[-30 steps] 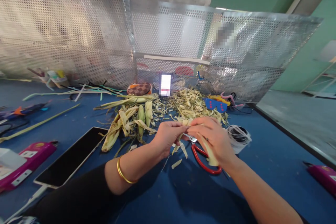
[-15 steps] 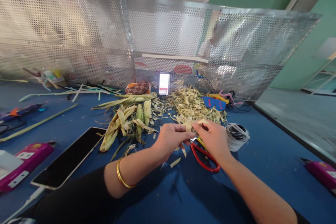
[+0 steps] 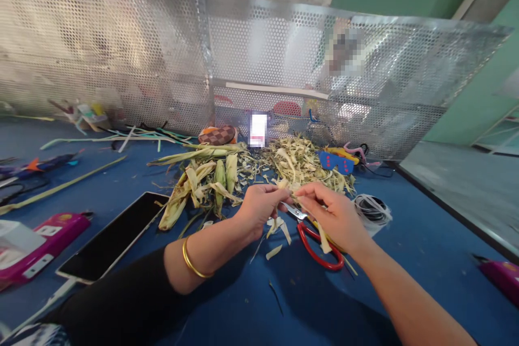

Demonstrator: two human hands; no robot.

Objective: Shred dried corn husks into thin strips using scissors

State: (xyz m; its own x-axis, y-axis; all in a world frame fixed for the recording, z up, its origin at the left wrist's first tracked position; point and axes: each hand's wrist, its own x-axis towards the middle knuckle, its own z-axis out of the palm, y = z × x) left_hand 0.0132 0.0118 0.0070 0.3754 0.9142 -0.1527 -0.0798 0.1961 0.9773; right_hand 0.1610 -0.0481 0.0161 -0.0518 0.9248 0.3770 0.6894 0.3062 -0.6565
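Observation:
My left hand [image 3: 259,208] is closed in a pinch on pale corn husk, its fingertips almost meeting those of my right hand. A husk strip [image 3: 325,242] hangs below my right hand [image 3: 334,216], whose thumb and fingers are also pinched together on husk. Part of the held husk is hidden by the fingers. Beneath both hands lie red-handled scissors [image 3: 318,251], blades pointing up and left, with a yellow tool partly covered beside them. Small husk scraps [image 3: 274,252] are scattered on the blue table [image 3: 227,303] just under my left hand.
Larger corn husks [image 3: 194,184] lie to the left, and a heap of shredded husk [image 3: 300,159] is behind my hands. A coil of white strapping [image 3: 375,211] sits at right. A tablet [image 3: 111,238] and magenta power strip [image 3: 44,246] lie left. A perforated metal screen [image 3: 267,59] stands behind.
My fingers have shifted on the husk, and a strip now hangs under my right hand. More of the scissors' blades shows. The whole view has slid slightly, moving things to the right.

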